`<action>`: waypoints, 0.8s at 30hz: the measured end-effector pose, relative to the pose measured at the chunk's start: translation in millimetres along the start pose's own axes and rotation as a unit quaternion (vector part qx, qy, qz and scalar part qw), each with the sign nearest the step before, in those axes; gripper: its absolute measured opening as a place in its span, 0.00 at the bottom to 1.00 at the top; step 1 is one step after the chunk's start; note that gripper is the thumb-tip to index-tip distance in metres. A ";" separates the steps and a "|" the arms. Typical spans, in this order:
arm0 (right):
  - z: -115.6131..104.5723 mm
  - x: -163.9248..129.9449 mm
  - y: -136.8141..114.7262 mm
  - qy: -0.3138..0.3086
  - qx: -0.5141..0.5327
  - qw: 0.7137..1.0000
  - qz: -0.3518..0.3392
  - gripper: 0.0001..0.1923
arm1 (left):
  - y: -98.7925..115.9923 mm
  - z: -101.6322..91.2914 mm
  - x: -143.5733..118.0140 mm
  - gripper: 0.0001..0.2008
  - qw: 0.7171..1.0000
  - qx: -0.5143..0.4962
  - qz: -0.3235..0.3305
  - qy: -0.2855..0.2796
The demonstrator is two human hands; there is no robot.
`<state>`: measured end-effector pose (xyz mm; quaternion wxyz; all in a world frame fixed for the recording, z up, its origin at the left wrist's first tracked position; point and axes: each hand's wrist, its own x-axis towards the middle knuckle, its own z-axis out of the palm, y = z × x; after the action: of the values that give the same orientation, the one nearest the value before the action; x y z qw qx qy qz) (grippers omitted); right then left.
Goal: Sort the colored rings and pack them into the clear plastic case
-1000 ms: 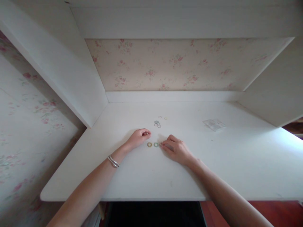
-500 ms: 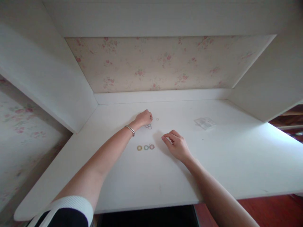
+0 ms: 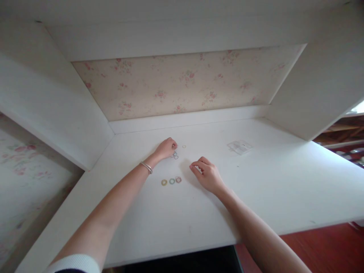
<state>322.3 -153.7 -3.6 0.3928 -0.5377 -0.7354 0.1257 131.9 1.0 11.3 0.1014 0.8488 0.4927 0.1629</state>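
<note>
My left hand (image 3: pixel 166 147) is stretched forward on the white desk (image 3: pixel 256 189), fingers curled over a small cluster of thin rings (image 3: pixel 175 155); whether it pinches one I cannot tell. One small yellow ring (image 3: pixel 184 146) lies just right of that hand. Nearer me, three thicker rings lie in a row: yellow (image 3: pixel 164 182), green (image 3: pixel 172 181) and pink (image 3: pixel 178 179). My right hand (image 3: pixel 206 174) rests on the desk just right of the pink ring, fingers loosely curled, holding nothing. A silver bangle (image 3: pixel 146 167) circles my left wrist.
A small clear plastic packet (image 3: pixel 239 147) lies at the back right of the desk. White side panels (image 3: pixel 57 110) and a shelf overhead box in the desk. Floral wallpaper (image 3: pixel 182 83) backs it. Red-brown floor (image 3: pixel 327 246) shows beyond the desk's front right edge.
My left hand has reached forward from beside the row to the thin rings at the back. My right hand let go of the pink ring and drew slightly right.
</note>
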 end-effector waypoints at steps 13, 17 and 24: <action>11.4 1.3 4.5 0.008 -0.008 1.000 0.002 0.11 | 46.1 -22.1 -135.9 0.09 0.988 -0.048 0.143 -0.024; 12.5 1.0 5.5 0.005 -0.015 1.000 0.005 0.12 | 50.5 -22.5 -136.8 0.10 0.987 -0.026 0.158 -0.032; 13.0 0.4 4.0 -0.003 -0.017 1.000 0.010 0.12 | 50.4 -16.8 -136.5 0.12 0.984 0.023 0.167 -0.050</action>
<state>315.7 -148.8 -14.4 0.3803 -0.5510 -0.7333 0.1188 103.1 -142.4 19.5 0.0783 0.9284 0.3417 0.1234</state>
